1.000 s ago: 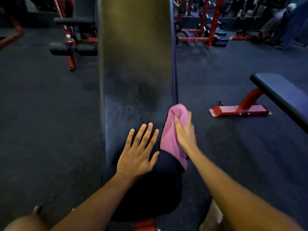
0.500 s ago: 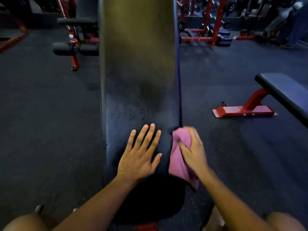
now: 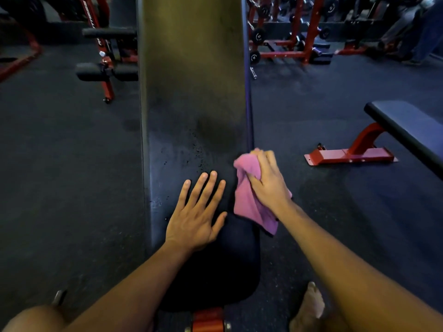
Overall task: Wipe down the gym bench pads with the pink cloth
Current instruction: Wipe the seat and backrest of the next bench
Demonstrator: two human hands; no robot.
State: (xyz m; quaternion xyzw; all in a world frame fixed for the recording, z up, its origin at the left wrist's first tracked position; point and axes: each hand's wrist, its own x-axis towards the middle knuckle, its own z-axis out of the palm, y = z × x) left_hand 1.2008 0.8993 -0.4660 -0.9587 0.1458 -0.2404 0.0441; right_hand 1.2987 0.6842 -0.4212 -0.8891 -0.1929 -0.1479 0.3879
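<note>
Gripping pink cloth point(image 3: 249, 202), right hand point(image 3: 268, 180) wipes speckled bench pad point(image 3: 191, 97); left hand point(image 3: 196, 216) flat.

Head camera looks down, close over bench pad point(image 3: 191, 92)

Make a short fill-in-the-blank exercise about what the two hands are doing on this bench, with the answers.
1. The right hand grips a cloth of ____ colour.
2. The left hand lies ____ on the bench pad, fingers spread.
3. The cloth is at the pad's ____ edge.
4. The other bench has a ____ base.

Answers: pink; flat; right; red
</note>
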